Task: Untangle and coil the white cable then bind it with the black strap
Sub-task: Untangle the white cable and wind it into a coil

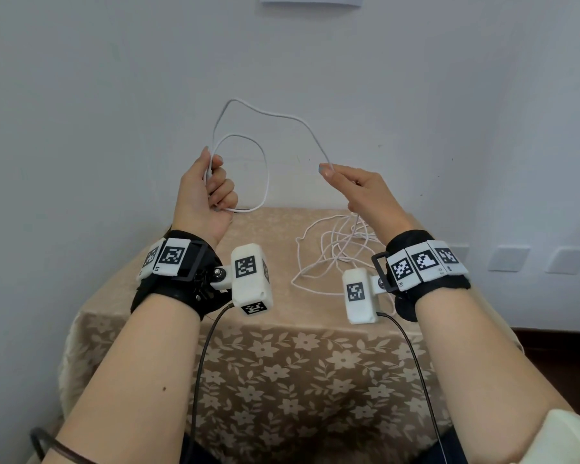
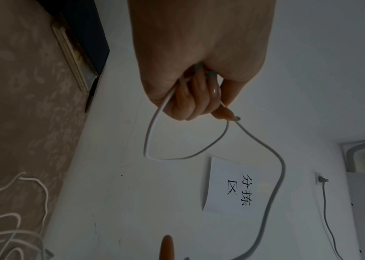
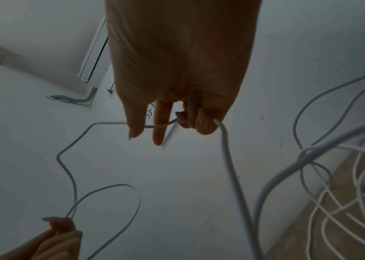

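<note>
Both hands are raised above the table. My left hand [image 1: 211,185] grips one loop of the white cable [image 1: 267,169] in its curled fingers; the same loop [image 2: 148,140] hangs from the fist in the left wrist view. From there the cable arcs up and across to my right hand [image 1: 345,185], which holds it with thumb and curled fingers [image 3: 199,121]. Below the right hand the cable drops to a tangled pile [image 1: 332,249] on the table. No black strap is visible in any view.
A small table with a beige floral cloth [image 1: 282,363] stands against a white wall. A paper sign [image 2: 230,184] hangs on the wall above. Wall sockets [image 1: 509,257] sit low at the right. Dark wires run from the wrist cameras toward me.
</note>
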